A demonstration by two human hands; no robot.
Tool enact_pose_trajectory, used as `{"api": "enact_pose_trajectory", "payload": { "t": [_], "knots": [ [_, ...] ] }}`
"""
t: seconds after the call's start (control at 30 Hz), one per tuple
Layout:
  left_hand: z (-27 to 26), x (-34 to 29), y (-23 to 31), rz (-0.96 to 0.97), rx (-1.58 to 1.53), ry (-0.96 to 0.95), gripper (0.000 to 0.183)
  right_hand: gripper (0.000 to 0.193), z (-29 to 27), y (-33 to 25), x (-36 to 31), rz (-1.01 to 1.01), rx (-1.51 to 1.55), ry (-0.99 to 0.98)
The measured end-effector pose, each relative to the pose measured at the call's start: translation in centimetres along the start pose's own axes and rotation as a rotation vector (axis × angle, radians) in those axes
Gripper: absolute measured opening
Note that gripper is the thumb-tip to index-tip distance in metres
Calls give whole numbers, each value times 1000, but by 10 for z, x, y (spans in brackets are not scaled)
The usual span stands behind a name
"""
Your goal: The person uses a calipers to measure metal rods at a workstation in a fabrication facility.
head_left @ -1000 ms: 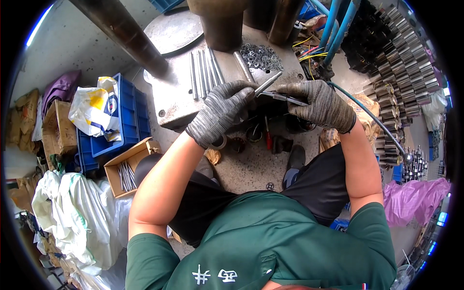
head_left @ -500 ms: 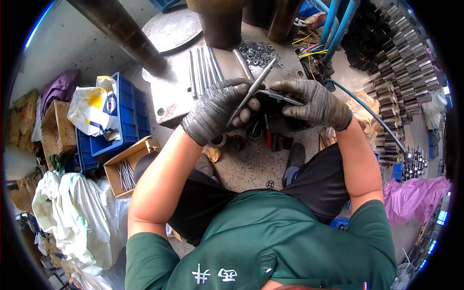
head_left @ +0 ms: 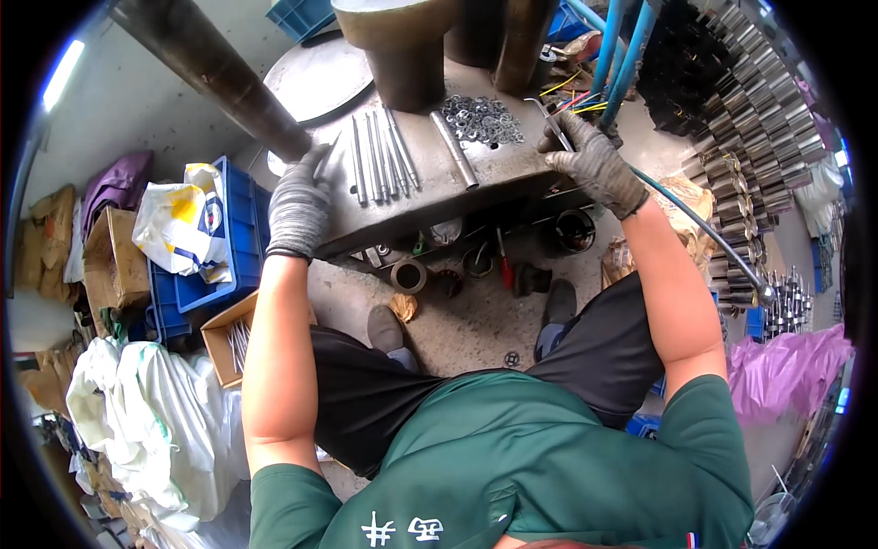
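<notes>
My left hand (head_left: pixel 300 209), in a grey knitted glove, is at the left edge of the metal work table. Its fingers are closed round a slim metal rod (head_left: pixel 327 157), mostly hidden, with its end showing past them. My right hand (head_left: pixel 599 166), gloved too, grips a slim metal tool with a bent tip (head_left: pixel 551 122) above the table's right end. Just left of that tip lies a pile of small dark metal rings (head_left: pixel 483 120). Several slim metal rods (head_left: pixel 382 156) lie side by side between my hands, and a thicker metal bar (head_left: pixel 455 151) rests beside the rings.
Heavy steel columns (head_left: pixel 395 59) rise at the table's back. Blue crates (head_left: pixel 240 220) and a cardboard box of rods (head_left: pixel 222 343) stand left. Stacked metal cylinders (head_left: pixel 759 119) and a green hose (head_left: pixel 700 218) are on the right. Cans and a red-handled tool (head_left: pixel 505 265) sit beneath.
My hands have moved apart: the left carried the rod to the table's left edge, while the right took the bent-tipped tool up beside the rings. The rod and the tool are now separated.
</notes>
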State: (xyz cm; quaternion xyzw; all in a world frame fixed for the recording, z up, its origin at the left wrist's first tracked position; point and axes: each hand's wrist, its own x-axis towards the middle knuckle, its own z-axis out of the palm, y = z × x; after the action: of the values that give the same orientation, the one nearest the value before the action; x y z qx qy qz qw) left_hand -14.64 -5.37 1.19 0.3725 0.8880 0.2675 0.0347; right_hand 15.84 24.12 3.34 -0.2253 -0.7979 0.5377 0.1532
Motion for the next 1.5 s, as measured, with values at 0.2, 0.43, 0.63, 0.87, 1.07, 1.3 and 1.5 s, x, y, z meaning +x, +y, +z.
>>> {"api": "enact_pose_trajectory", "payload": {
  "t": [0.2, 0.43, 0.63, 0.87, 1.07, 1.3, 1.5],
  "knots": [
    [-10, 7, -4, -5, 305, 21, 35, 29, 2, 15, 20, -137, -526, 123],
    [-3, 9, 2, 157, 287, 187, 28, 32, 31, 9, 29, -251, -808, 229],
    [17, 10, 25, -21, 26, -15, 38, 33, 43, 20, 46, -195, -826, 273],
    [17, 20, 19, -78, 18, -62, 33, 32, 31, 23, 62, -10, -636, 399],
    [18, 17, 20, 21, 197, -15, 43, 36, 18, 27, 63, -24, -558, 386],
    [5, 27, 30, -300, -277, -130, 52, 39, 4, 47, 71, 18, -418, 357],
    [4, 37, -2, -423, -1262, -74, 45, 31, 21, 12, 59, -76, -884, 360]
  ]
}}
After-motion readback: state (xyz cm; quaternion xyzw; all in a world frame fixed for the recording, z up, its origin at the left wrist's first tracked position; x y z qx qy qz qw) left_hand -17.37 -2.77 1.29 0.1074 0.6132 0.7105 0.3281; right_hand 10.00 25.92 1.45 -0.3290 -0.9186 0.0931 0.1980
